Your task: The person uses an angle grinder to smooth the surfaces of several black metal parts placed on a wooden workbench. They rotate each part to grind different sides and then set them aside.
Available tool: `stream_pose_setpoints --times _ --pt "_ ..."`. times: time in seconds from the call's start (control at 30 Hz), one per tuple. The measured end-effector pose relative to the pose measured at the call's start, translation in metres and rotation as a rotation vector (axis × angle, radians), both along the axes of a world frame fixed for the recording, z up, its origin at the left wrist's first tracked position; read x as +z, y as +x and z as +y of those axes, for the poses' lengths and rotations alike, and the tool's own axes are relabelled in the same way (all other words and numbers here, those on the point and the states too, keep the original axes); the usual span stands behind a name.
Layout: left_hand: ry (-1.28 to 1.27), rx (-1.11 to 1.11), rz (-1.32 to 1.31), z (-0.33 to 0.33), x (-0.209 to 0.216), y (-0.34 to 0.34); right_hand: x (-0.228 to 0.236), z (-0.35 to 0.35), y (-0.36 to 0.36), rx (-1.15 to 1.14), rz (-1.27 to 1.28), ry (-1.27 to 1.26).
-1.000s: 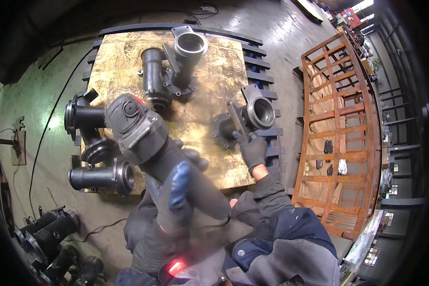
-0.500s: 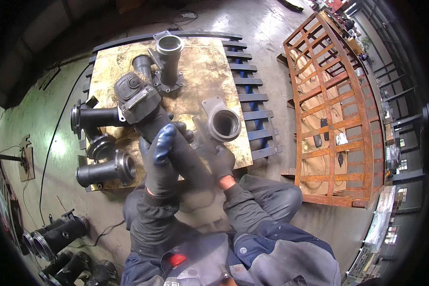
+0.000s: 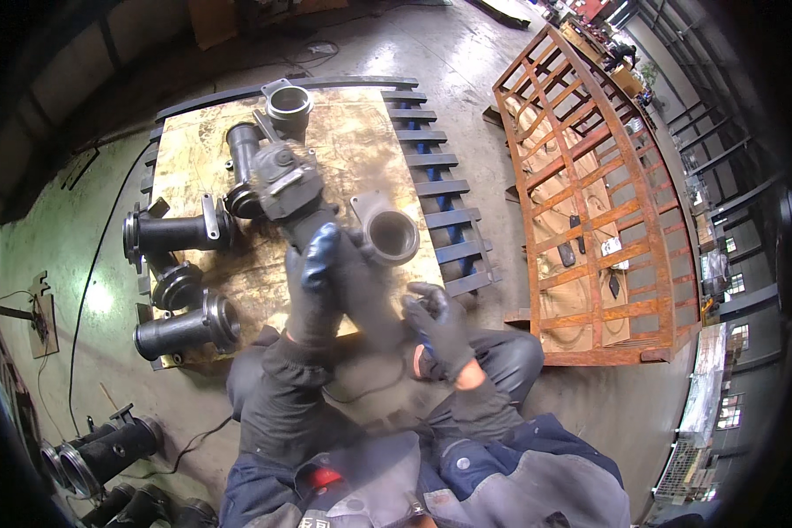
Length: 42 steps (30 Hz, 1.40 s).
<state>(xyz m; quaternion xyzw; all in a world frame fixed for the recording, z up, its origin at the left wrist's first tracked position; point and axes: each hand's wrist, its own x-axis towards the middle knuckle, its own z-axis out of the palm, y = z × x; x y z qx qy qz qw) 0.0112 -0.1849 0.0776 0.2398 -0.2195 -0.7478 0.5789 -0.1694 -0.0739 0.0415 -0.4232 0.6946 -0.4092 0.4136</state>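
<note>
Power tool (image 3: 283,183) slants in the left hand (image 3: 317,275); right hand (image 3: 442,327) hovers half-curled.

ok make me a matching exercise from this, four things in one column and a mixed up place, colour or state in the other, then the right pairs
Things:
1. left hand
2. right hand
3. slatted frame
4. stained board

Places, colours, states:
a. rusty orange-brown
b. gripping the dark power tool
c. underneath several black pipe-like parts
d. fingers partly curled, nothing visible in its grip

Right pairs: 1-b, 2-d, 3-a, 4-c
</note>
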Motion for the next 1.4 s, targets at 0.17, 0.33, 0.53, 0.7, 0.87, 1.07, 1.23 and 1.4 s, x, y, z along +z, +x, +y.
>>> stream_pose_setpoints --times 0.17,0.33,0.53,0.7,0.87,1.07,1.23,1.4 --pt "-0.251 -0.154 -0.391 0.018 -0.046 -0.039 0.052 0.022 0.024 0.242 -0.402 -0.315" --pt "-0.369 -0.411 -0.504 0.058 -0.004 -0.079 0.036 0.061 -0.009 -0.019 -0.528 -0.035" --pt "-0.448 -0.683 -0.506 0.076 -0.018 -0.105 0.006 0.138 -0.053 -0.085 -0.203 0.064" --pt "-0.289 -0.743 -0.417 0.065 -0.032 -0.116 0.031 0.134 -0.041 -0.173 -0.423 0.133" --pt "-0.381 -0.713 -0.514 0.050 -0.025 -0.113 0.049 0.107 -0.018 -0.281 -0.616 0.012" --pt "-0.305 -0.717 -0.470 0.046 -0.019 -0.117 0.032 0.135 -0.049 -0.448 -0.791 0.049" --pt "-0.270 -0.812 -0.569 0.032 -0.005 -0.099 0.030 0.137 -0.054 -0.535 -0.814 0.068" --pt "-0.298 -0.721 -0.601 0.039 -0.012 -0.105 0.043 0.109 -0.022 -0.477 -0.583 0.064"
